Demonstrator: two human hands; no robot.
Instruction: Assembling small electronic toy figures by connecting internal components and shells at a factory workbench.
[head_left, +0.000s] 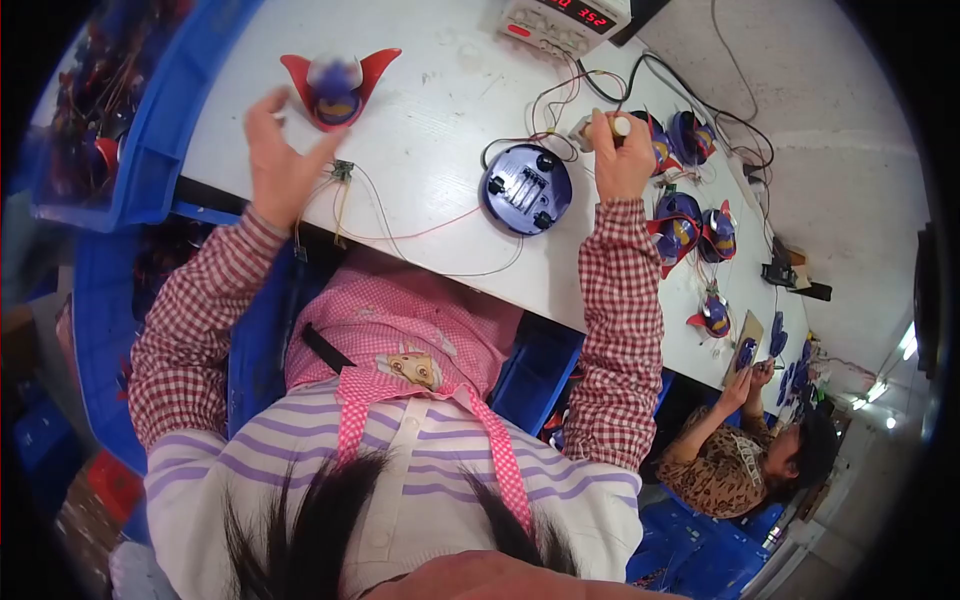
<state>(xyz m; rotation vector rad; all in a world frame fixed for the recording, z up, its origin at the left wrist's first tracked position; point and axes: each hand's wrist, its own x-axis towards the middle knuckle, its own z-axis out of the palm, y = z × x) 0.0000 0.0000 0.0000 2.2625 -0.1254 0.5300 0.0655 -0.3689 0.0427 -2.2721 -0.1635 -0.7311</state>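
The right hand [624, 165] is gripping a pale-ended tool [621, 126]; the left hand [278, 168] is hovering, its grip wide, beside a red-winged toy [337, 107]. Between them, a purple disc [527, 190] is lying slotted-side-up on the tabletop [430, 115], probably for easy reach.

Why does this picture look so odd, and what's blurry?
In the head view: black corners and bent edges come from the fisheye lens; the red-and-purple piece looks smeared, the left hand soft; the round purple base looks sharper; ceiling lamps glare at right.
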